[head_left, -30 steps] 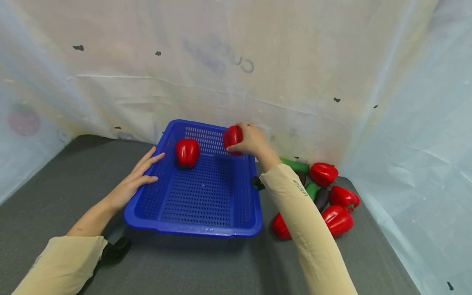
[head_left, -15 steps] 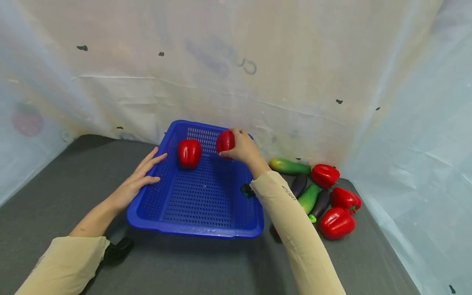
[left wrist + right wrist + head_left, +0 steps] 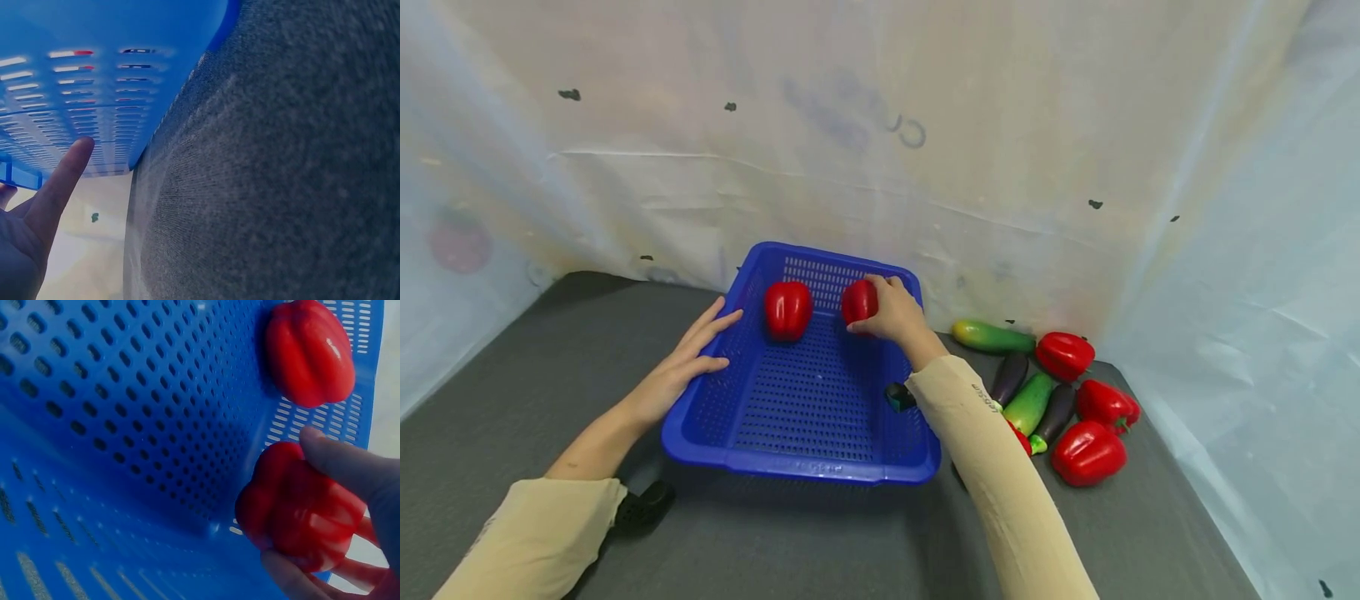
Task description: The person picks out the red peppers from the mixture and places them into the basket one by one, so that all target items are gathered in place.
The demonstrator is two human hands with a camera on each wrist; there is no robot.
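Observation:
A blue perforated plastic basket (image 3: 805, 468) stands on the dark table in the head view. My left hand (image 3: 676, 371) lies along its left rim with fingers spread and straight; in the left wrist view a finger (image 3: 62, 181) reaches up against the slotted outer wall. Inside the basket, at the back right, my right hand (image 3: 897, 315) grips a red bell pepper (image 3: 858, 303), thumb on one side and fingers on the other, as the right wrist view shows. Another red bell pepper (image 3: 787, 310) sits in the back left corner of the basket, apart from the held one.
Right of the basket lie several red bell peppers (image 3: 1088, 453), two green cucumber-like vegetables (image 3: 1030, 403) and two dark eggplants (image 3: 1057, 412). One red pepper is mostly hidden by the right sleeve. A plastic-sheeted wall (image 3: 850, 167) rises behind the table (image 3: 790, 542).
My right hand has carried the red bell pepper from the basket's back right rim leftward and down into the basket. The left hand stays on the left rim.

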